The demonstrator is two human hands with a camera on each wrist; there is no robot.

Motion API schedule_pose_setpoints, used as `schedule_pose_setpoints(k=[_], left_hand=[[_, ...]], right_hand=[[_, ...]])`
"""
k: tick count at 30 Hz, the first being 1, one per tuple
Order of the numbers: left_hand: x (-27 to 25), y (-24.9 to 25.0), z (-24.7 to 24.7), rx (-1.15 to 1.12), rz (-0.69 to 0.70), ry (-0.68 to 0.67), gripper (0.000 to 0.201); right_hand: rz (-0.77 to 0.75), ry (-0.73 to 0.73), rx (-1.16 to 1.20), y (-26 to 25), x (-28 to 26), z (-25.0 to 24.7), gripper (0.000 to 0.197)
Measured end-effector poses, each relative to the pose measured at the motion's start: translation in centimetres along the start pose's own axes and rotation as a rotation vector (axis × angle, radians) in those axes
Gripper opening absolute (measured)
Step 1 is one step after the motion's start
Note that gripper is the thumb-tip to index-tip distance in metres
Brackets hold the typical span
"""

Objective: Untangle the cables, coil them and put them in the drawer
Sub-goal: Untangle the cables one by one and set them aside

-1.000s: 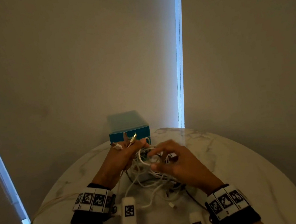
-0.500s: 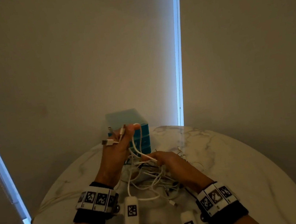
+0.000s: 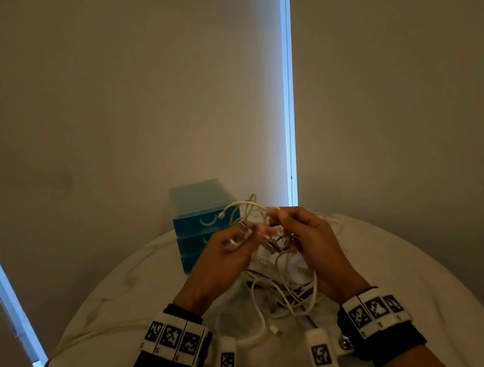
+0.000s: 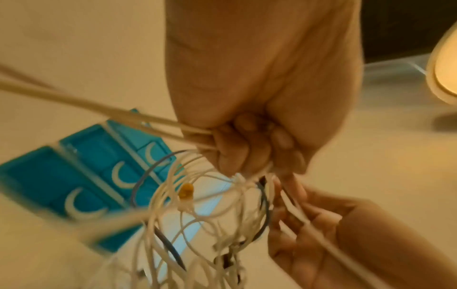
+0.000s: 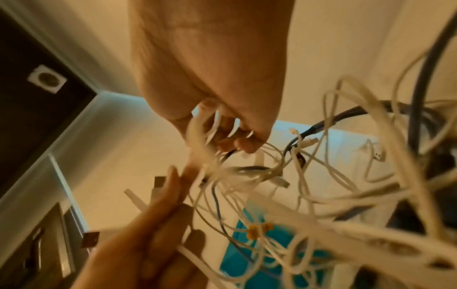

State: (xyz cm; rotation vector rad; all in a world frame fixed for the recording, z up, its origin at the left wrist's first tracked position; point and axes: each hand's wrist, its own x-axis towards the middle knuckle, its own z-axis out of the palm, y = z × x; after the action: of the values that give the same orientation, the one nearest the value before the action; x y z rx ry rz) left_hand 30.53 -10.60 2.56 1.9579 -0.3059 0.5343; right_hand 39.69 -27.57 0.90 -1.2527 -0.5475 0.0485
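A tangle of white and dark cables hangs between both hands above a round marble table. My left hand grips a bundle of cable ends with metal plugs; its curled fingers close round white strands. My right hand pinches other white strands near the top of the knot, its fingers curled round them. White loops arch over both hands. A teal drawer unit with three shut drawers stands behind the hands. Lower loops and a plug lie on the table.
The teal drawers show white crescent handles. A thin pale cord runs off the table's left edge. The wall lies close behind the unit, with bright window strips at right and far left. Marker bands sit on both wrists.
Both hands rose from the table with the tangle. My left hand moved right toward the right one, and the right hand lifted its strands to the same height.
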Motion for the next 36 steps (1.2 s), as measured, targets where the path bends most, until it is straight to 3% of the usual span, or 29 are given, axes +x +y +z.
schedule_pose_setpoints(k=[3, 7, 10, 12, 15, 18, 21, 25, 27, 29, 31, 33, 36], left_hand=[[0.1, -0.6, -0.3, -0.05, -0.027, 0.135, 0.036], [0.2, -3.4, -1.0, 0.286, -0.119, 0.02, 0.044], [0.2, -4.3, -1.4, 0.306, -0.129, 0.022, 0.042], [0.1, -3.9, -1.3, 0.348, -0.148, -0.094, 0.04], [0.2, -5.0, -1.5, 0.505, -0.29, -0.203, 0.053], [0.3, -6.6, -2.6, 0.612, -0.395, -0.094, 0.039], [0.4, -6.7, -3.6, 0.578, -0.403, 0.068, 0.038], [0.4, -4.9, -3.1, 0.417, -0.225, 0.399, 0.029], [0.1, -2.8, -2.6, 0.24, -0.054, 0.441, 0.014], [-0.3, -0.7, -2.2, 0.112, 0.065, 0.364, 0.019], [-0.5, 0.4, -1.7, 0.124, 0.079, 0.258, 0.028], [-0.2, -0.1, -1.4, 0.214, 0.01, 0.137, 0.028], [0.2, -3.0, -1.6, 0.464, -0.249, -0.038, 0.047]], right_hand=[[0.075, -0.014, -0.129, 0.5, -0.2, 0.0, 0.018], [0.102, 0.021, -0.129, 0.0, -0.2, -0.4, 0.021], [0.096, 0.098, -0.071, 0.0, 0.0, -0.8, 0.022], [0.075, 0.118, 0.044, -0.3, 0.2, -0.8, 0.024], [0.019, 0.146, 0.305, -1.1, 0.3, -1.7, 0.031], [0.01, 0.169, 0.469, -1.8, 0.0, -2.9, 0.038], [-0.007, 0.18, 0.381, -1.8, 0.1, -2.9, 0.033], [-0.008, 0.099, 0.257, -1.5, 0.2, -2.1, 0.027], [0.003, 0.008, 0.138, -1.5, -0.1, -1.3, 0.025], [-0.008, -0.042, 0.004, -1.5, -0.4, -0.8, 0.029], [-0.039, -0.051, -0.132, -1.3, -0.7, -0.5, 0.031], [-0.079, -0.068, -0.174, -1.6, -1.0, -0.1, 0.034], [-0.142, -0.036, -0.051, -2.5, -1.5, 0.0, 0.036]])
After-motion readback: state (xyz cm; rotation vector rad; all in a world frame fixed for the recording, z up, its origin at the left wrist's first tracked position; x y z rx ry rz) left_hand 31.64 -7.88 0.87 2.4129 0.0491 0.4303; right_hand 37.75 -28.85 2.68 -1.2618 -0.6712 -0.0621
